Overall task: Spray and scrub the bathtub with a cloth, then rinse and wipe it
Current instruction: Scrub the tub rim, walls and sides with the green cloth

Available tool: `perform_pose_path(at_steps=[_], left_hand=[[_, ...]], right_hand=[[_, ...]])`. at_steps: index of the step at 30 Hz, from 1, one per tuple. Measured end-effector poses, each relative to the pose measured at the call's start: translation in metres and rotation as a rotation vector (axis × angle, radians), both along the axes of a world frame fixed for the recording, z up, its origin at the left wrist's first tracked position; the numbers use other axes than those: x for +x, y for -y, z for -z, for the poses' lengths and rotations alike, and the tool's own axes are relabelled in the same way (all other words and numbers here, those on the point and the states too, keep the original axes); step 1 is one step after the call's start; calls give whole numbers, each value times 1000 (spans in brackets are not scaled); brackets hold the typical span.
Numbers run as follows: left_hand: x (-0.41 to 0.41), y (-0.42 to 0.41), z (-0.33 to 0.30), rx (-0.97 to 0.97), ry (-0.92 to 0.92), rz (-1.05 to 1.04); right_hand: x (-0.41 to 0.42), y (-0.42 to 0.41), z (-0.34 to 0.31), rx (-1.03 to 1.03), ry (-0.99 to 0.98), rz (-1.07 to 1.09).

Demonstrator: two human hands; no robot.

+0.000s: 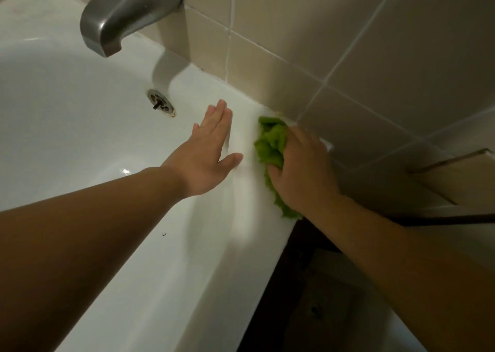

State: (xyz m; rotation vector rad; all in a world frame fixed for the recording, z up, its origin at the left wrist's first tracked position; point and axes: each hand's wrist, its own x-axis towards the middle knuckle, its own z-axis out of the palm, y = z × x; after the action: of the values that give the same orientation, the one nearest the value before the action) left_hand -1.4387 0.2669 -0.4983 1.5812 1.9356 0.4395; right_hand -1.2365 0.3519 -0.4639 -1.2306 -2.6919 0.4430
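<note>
The left hand [207,148] braces flat, fingers straight, on the glossy white bathtub [235,231] rim. Beside it the right hand [300,169] clamps the crumpled green cloth [270,144]; best pressed firmly into the wall corner.

I am in a home bathroom, leaning over a white bathtub [80,105]. A brushed metal spout [126,11] juts from the wall above the tub's end, and below it a round overflow fitting [160,102] sits in the tub's inner wall. Beige wall tiles [375,43] with pale grout rise straight from the tub's rim.
</note>
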Motion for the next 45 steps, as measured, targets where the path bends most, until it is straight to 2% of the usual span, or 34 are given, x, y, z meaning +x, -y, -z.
perform_pose_path(at_steps=[4, 8, 11, 14, 17, 19, 22, 27, 33, 40, 45], left_hand=[[5, 1, 2, 26, 16, -24], [14, 6, 1, 7, 57, -56], [33, 17, 0, 7, 138, -88], [54, 30, -1, 4, 191, -152], [77, 40, -1, -2, 250, -246], [91, 44, 3, 6, 354, -344], [101, 48, 8, 2, 454, -491], [115, 46, 5, -38, 522, -570], [119, 43, -3, -100, 406, -570], [125, 51, -2, -102, 336, -533], [130, 52, -8, -135, 228, -481]], right_hand=[[-60, -26, 1, 87, 48, -22], [-6, 6, -5, -5, -38, -16], [37, 32, -4, -23, -30, 8], [21, 18, 3, 8, -40, 10], [-17, -12, 6, -57, -124, 5], [-27, -22, 8, -57, -194, -3], [-2, -9, 8, -72, -233, -56], [37, 15, 12, -71, -231, -174], [-43, -42, 16, -25, -162, -264], [46, -18, 7, -63, -223, -189], [-33, -34, 17, 8, -184, -208]])
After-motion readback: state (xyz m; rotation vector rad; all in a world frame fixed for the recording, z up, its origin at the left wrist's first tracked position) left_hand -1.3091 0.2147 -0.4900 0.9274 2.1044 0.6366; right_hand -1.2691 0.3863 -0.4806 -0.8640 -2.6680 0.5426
